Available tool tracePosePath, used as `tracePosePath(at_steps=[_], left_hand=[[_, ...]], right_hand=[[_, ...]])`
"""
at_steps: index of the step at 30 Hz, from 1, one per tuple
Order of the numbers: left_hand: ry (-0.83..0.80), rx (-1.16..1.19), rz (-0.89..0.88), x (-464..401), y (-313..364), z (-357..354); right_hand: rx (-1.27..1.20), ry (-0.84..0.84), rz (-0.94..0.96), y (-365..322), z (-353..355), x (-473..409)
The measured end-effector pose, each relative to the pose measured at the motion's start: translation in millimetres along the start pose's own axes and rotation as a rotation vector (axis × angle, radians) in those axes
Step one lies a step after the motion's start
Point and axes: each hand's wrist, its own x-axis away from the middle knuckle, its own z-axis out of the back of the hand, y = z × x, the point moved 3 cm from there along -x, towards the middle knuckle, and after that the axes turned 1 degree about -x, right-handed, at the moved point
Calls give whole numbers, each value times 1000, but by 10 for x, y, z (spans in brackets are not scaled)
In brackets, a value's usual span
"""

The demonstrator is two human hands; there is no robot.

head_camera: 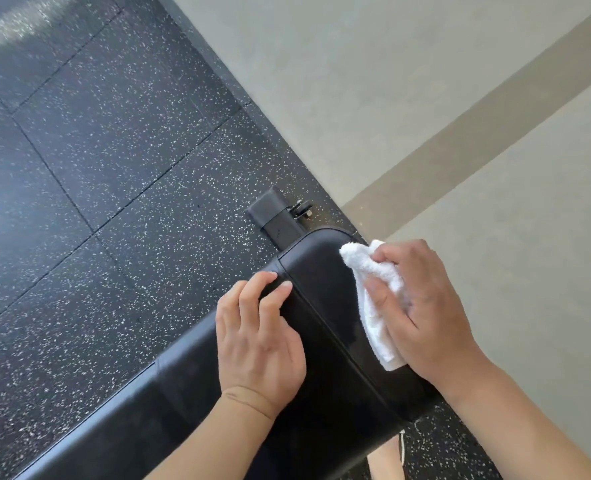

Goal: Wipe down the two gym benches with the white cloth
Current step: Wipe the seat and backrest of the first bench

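A black padded gym bench (325, 292) runs from the lower left toward the wall at the centre right. My right hand (422, 306) grips a bunched white cloth (373, 296) and presses it on the pad's top, close to its rounded far end. My left hand (259, 337) rests on the pad's left edge, fingers curled over the side seam, holding nothing. Only one bench is in view.
The bench's black metal foot with a bolt (276, 213) sticks out beyond the pad's end. Dark speckled rubber floor tiles (96, 168) fill the left. A beige wall (460, 98) with a darker band rises on the right, close to the bench's end.
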Motion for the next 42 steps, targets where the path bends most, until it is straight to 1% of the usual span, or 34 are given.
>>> tracePosePath(at_steps=[3,6,11,13,15,17,19,21,24,28,30,32,34,38,40,42], left_hand=[[17,0,-5,-6,7,6],[23,3,0,-4,11,8],[33,-1,8,7,28,4],[32,-8,14,5,27,-3],[36,-16,12,11,25,-4],[51,-16,4,17,15,-4],[62,-15,-3,21,6,-7],[65,-22,-10,21,-4,-12],[61,-24,-10,24,-3,-9],[65,-23,-15,27,-6,-12],[67,-29,-13,26,-20,-23],[71,-28,-11,28,-21,-26],[76,-26,-11,23,-16,-26],[73,-38,-15,23,-32,-43],[64,-40,-14,25,-35,-47],[61,-38,-13,30,-34,-48]], right_hand=[[130,82,19,-7,3,304],[238,176,-19,-46,-35,505],[328,223,-119,-154,-87,488],[353,201,-179,-178,-96,332],[336,138,-222,-170,-104,121],[276,99,-224,-150,-110,-64],[235,99,-201,-143,-123,-122],[262,103,-185,-144,-111,-13],[318,148,-178,-80,-7,379],[234,189,-180,87,157,964],[199,182,-191,124,158,1017],[203,165,-209,102,139,845],[203,133,-203,28,89,489],[211,20,-156,-122,-123,-234],[196,10,-161,-134,-146,-289],[169,42,-155,-101,-71,-98]])
